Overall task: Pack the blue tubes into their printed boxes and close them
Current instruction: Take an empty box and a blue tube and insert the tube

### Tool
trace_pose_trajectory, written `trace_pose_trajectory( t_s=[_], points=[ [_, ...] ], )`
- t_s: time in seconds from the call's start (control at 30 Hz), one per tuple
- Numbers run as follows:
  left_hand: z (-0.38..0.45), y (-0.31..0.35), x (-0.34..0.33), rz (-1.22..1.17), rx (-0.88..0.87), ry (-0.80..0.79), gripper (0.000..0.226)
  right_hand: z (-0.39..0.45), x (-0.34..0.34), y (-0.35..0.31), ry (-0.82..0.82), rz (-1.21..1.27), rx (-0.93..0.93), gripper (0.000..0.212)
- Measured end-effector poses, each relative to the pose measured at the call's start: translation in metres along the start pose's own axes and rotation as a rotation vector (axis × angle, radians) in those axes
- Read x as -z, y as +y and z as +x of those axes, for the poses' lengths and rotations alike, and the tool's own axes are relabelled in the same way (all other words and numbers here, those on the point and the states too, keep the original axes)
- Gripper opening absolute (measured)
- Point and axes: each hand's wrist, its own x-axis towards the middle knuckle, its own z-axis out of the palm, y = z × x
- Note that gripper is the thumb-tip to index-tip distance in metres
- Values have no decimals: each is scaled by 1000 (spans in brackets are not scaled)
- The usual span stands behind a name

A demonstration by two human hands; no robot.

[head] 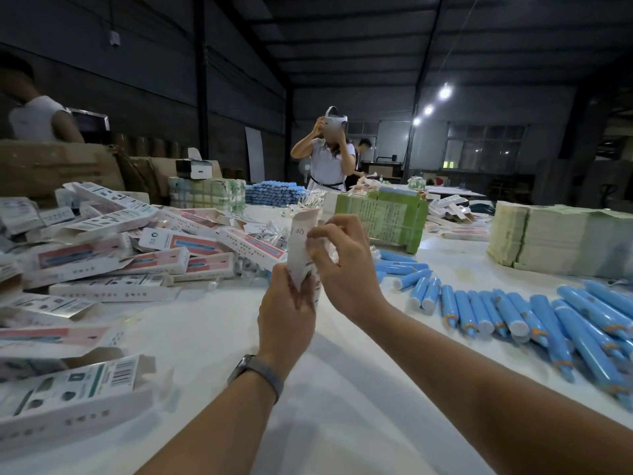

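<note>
Above the middle of the white table I hold one printed box [300, 240] upright. My left hand [287, 311] grips its lower end. My right hand [346, 258] pinches the box's upper part, and its fingers hide the flap there. Whether a tube is inside the box cannot be seen. Several loose blue tubes [507, 311] with white caps lie in a row on the table to the right. A heap of closed printed boxes [164, 250] covers the table's left side.
Banded stacks of flat green cartons [387, 217] stand behind my hands, and another stack [555, 240] is at the right. More blue tubes [274, 193] are piled far back. A person [329, 156] stands across the table. Bare table [342, 389] lies below my forearms.
</note>
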Motion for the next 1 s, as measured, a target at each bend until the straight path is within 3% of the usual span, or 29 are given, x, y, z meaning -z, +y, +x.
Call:
trace_pose_trajectory(
  t_s=[0.1,0.17,0.3,0.47,0.57,0.67,0.77,0.9,1.0],
  points=[
    [7,-3,2,-47,92,103,15,5,-13,19,105,233,-126,4],
    [12,-9,5,-65,153,167,14,10,-25,46,65,174,-212,6],
    [10,-14,2,-43,147,161,17,32,-56,111,-406,-480,-267,39],
    [11,-24,-3,-15,91,127,9,71,-101,154,-663,-669,-355,82],
    [11,-30,-4,-35,103,151,14,76,-124,173,-744,-682,-339,70],
    [14,-34,-3,-27,94,144,16,73,-129,178,-621,-800,-177,43],
    [19,-38,-1,-26,104,129,9,69,-126,157,-637,-752,-72,29],
    [19,-37,1,-35,87,109,10,50,-99,122,-740,-494,-133,42],
    [17,-29,1,-57,80,88,8,33,-70,106,-724,-446,-143,49]
  ],
)
